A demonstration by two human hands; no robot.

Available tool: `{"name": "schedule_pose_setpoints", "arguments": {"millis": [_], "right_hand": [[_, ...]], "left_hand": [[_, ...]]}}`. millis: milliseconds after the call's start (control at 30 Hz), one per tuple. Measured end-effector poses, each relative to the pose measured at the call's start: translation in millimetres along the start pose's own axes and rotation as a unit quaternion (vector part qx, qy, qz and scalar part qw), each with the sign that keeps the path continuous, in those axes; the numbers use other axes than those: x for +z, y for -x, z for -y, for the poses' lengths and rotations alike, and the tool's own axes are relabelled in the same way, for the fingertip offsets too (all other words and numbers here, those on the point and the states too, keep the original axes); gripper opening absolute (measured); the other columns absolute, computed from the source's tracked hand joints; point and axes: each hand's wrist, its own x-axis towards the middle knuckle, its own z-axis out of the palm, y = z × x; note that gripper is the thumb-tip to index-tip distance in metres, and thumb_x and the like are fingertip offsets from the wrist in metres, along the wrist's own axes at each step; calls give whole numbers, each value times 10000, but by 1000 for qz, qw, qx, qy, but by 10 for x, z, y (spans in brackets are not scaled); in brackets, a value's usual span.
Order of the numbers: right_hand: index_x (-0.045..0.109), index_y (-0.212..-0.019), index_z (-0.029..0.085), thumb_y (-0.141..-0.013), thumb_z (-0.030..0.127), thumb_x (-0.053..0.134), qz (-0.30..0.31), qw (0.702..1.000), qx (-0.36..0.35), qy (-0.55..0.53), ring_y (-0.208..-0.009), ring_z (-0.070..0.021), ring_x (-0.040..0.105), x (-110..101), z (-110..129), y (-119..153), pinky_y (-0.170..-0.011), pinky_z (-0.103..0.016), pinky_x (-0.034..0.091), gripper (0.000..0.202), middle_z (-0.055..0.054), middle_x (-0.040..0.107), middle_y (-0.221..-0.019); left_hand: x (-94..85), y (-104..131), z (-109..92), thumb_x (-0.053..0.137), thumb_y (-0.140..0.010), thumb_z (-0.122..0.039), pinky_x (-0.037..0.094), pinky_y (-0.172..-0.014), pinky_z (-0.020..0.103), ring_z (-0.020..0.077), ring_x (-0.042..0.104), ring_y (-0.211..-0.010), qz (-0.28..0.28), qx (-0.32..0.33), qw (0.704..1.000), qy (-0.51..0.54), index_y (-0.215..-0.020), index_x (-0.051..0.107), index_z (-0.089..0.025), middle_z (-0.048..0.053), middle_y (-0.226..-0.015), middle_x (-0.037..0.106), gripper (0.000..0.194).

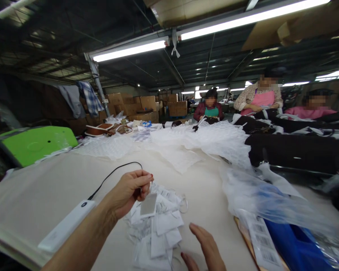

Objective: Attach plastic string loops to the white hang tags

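Observation:
My left hand [134,190] is closed in a pinch above the table, thumb against forefinger. A hang tag [148,206] with a greyish face and white edge dangles just below the fingertips, apparently by its thin string. Beneath it lies a loose pile of white tags [168,223], several with string loops and some with printing. At the bottom of the view my right hand [205,246] is partly cut off. Its fingers are apart, and it holds nothing beside the pile's right edge.
A white power-bank-like device [66,226] with a black cable lies at left, near a green machine [39,145]. Clear plastic [260,195], a barcode label sheet [261,237] and a blue bin [296,244] sit right. White wrapping [186,139] covers the back. Several people work beyond.

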Motion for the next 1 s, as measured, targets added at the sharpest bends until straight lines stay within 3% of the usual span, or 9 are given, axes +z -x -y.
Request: {"name": "schedule_pose_setpoints", "arguments": {"millis": [100, 233, 300, 400, 500, 567, 667, 833, 1000], "right_hand": [[410, -1286, 187, -700, 352, 674, 94, 982, 88, -139, -1162, -263, 501, -308, 237, -416, -953, -369, 440, 664, -125, 529, -1275], [551, -1160, 234, -567, 354, 774, 200, 897, 242, -310, -1104, -250, 529, -590, 412, -708, -957, -372, 402, 646, -62, 608, -1167], [657, -972, 206, -521, 327, 799, 245, 832, 312, -388, -884, -209, 616, -630, 417, -673, -787, -313, 469, 488, -41, 675, -972], [683, -722, 116, -507, 322, 805, 281, 719, 408, -486, -568, -121, 591, -628, 380, -467, -553, -225, 423, 322, -35, 668, -658], [656, -722, 92, -529, 314, 790, 269, 630, 468, -558, -527, -120, 600, -618, 351, -199, -530, -222, 424, 323, -41, 655, -603], [623, -752, 97, -541, 334, 776, 251, 593, 500, -579, -515, -129, 611, -614, 332, -22, -503, -217, 427, 352, -42, 656, -606], [555, -831, 117, -554, 408, 752, 208, 591, 544, -558, -486, -138, 616, -596, 283, 217, -438, -194, 398, 447, -45, 664, -599], [474, -880, 143, -559, 487, 694, 135, 608, 625, -472, -468, -124, 615, -519, 207, 423, -423, -191, 417, 520, -12, 648, -596], [407, -798, 181, -518, 513, 650, 71, 630, 667, -391, -381, -122, 571, -360, 199, 452, -352, -184, 385, 498, 12, 608, -500]], "left_hand": [[260, 163, -36, 708, -600, -293, 168, -368, 171, 34, 340, -360, 80, -63, 993, 57, -619, 545, -150, -74, -409, 430, 218], [574, 316, 43, 672, -654, -243, 177, -359, 160, 40, 372, -369, 162, -135, 971, 110, -650, 572, -141, -61, -425, 441, 143], [695, 350, 98, 668, -649, -232, 191, -358, 156, 41, 384, -374, 192, -163, 960, 126, -651, 576, -135, -58, -432, 447, 134], [805, 308, 188, 680, -623, -225, 191, -360, 146, 34, 384, -384, 209, -187, 949, 144, -645, 571, -128, -63, -444, 439, 148], [843, 141, 340, 680, -589, -222, 172, -363, 146, 25, 351, -380, 177, -191, 957, 128, -635, 550, -132, -75, -446, 413, 165], [853, -8, 496, 672, -574, -229, 176, -368, 151, 25, 337, -375, 150, -190, 965, 103, -632, 534, -136, -81, -443, 406, 176], [879, -220, 780, 671, -588, -227, 233, -390, 159, 36, 372, -391, 123, -179, 975, 54, -631, 513, -141, -77, -445, 432, 186], [1020, -462, 1227, 579, -776, -189, 351, -442, 189, 52, 408, -425, 105, -114, 984, -88, -674, 513, -147, -90, -499, 442, 128], [1243, -652, 1573, 556, -825, -272, 454, -539, 245, 82, 513, -551, 101, -31, 957, -270, -744, 559, -134, -41, -664, 549, 160]]}}
